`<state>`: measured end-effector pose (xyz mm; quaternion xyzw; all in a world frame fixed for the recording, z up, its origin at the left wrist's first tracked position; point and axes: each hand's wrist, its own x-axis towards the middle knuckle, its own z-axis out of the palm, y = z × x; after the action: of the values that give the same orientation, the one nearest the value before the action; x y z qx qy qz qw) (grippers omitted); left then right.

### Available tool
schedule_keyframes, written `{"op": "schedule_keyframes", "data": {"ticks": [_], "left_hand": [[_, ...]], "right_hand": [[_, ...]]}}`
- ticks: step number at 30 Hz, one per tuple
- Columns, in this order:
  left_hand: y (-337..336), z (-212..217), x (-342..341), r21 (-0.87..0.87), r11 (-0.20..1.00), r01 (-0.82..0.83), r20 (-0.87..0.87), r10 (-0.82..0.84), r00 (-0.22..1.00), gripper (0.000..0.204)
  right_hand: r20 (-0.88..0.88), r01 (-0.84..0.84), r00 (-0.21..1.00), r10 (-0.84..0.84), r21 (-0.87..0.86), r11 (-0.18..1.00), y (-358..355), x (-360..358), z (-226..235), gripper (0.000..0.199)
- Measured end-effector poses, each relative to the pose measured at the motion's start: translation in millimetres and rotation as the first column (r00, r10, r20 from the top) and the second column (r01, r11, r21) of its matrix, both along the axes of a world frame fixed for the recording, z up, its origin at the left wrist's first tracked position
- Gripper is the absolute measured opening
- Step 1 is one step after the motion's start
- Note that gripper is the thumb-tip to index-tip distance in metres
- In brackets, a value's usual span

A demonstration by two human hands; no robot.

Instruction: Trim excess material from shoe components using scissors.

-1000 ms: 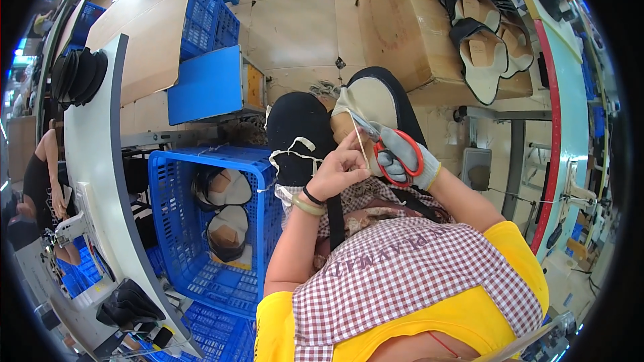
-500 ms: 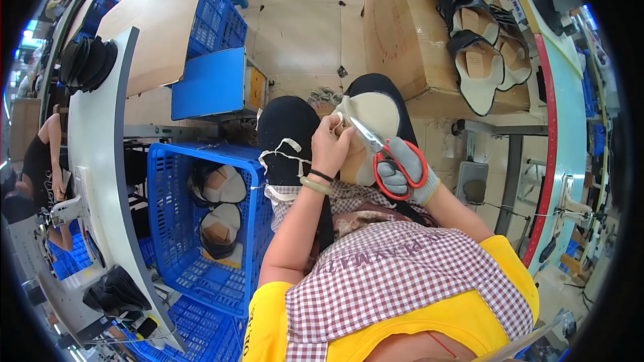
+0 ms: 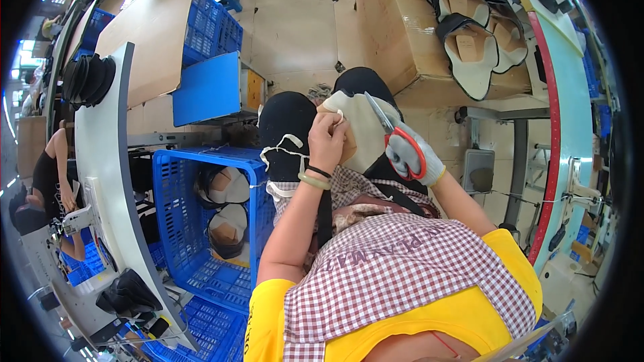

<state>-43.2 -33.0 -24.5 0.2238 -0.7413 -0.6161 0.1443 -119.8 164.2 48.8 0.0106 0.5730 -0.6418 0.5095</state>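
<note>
A cream-lined shoe upper (image 3: 365, 135) with a tan patch lies over my lap, between my two hands. My left hand (image 3: 325, 142), bare and wearing a black band and a pale bangle, pinches its left edge. Red-handled scissors (image 3: 382, 117) are in my right hand (image 3: 428, 164), which wears a grey glove with the fingers through the handles. Their blades look closed and point up and away over the upper's right side. A white strip (image 3: 287, 142) trails across my left thigh.
Left of my legs, a blue crate (image 3: 201, 275) holds several black-and-cream shoe uppers. More uppers (image 3: 476, 53) lie on a cardboard box (image 3: 389, 27) at the far right. A grey-edged worktable (image 3: 104, 181) with sewing gear runs along the left, where another person (image 3: 57, 161) sits.
The scissors have moved away from my left fingers, and the blades have swung to a more upright angle. The upper has tilted on my lap, while my left hand keeps its pinch.
</note>
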Motion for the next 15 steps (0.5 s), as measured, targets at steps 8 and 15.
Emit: {"op": "schedule_keyframes", "data": {"ticks": [8, 15], "left_hand": [[3, 3, 6, 0.661, 0.74, -0.125, -0.019, 0.182, 0.983, 0.012], [10, -9, 4, 0.092, 0.98, -0.174, 0.013, 0.174, 0.985, 0.022]], "right_hand": [[0.021, -0.211, 0.977, 0.211, 0.005, 0.977, 6, 7, 5, 0.058], [0.062, -0.253, 0.966, 0.251, 0.034, 0.967, 6, 2, 14, 0.057]]}}
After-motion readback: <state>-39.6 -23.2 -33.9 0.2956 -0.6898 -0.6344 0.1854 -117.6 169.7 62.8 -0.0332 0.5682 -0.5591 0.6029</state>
